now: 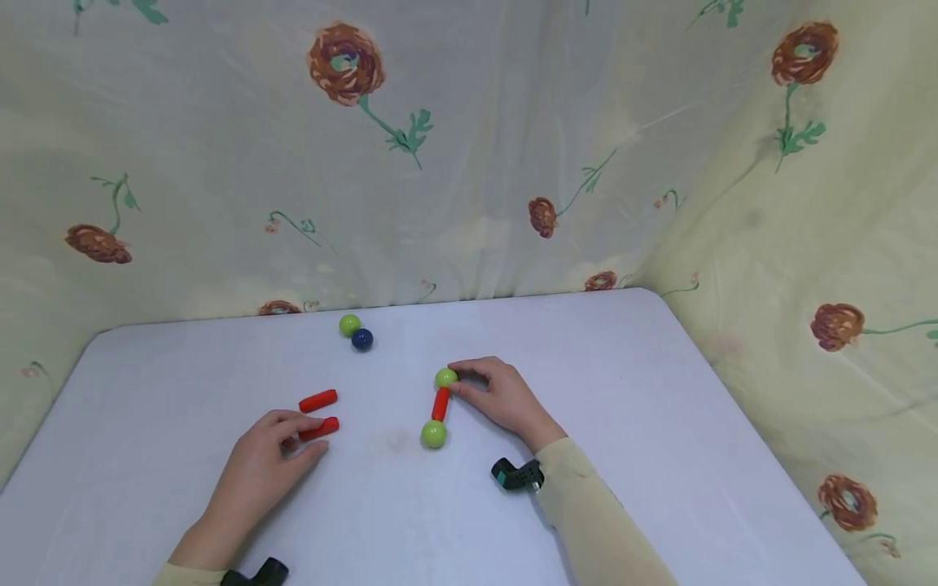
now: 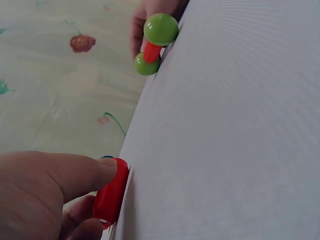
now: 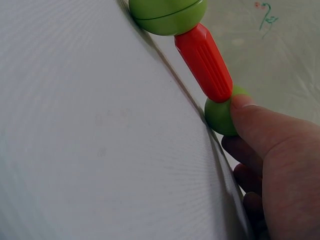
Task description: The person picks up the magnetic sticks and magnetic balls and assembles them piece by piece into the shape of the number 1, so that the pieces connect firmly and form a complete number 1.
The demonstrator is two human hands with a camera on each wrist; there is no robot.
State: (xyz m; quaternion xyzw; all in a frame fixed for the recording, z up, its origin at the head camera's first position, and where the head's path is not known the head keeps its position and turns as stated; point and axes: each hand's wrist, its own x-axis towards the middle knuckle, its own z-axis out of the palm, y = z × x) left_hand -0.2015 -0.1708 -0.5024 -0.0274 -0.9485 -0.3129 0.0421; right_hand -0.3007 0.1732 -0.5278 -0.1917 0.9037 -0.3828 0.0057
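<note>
My right hand pinches a green ball between thumb and fingers at the table's middle. A red rod joins that ball to a second green ball on the nearer side; the right wrist view shows the rod's grooved side. On the left, my left hand reaches around a loose red rod, fingertips over it and the thumb slightly apart on its near side. In the left wrist view the thumb overlaps this rod. Another red rod lies just beyond.
Farther back on the white table, a loose green ball sits beside a dark blue ball. Flowered cloth hangs behind the table and along its right side. Each wrist carries a black camera mount.
</note>
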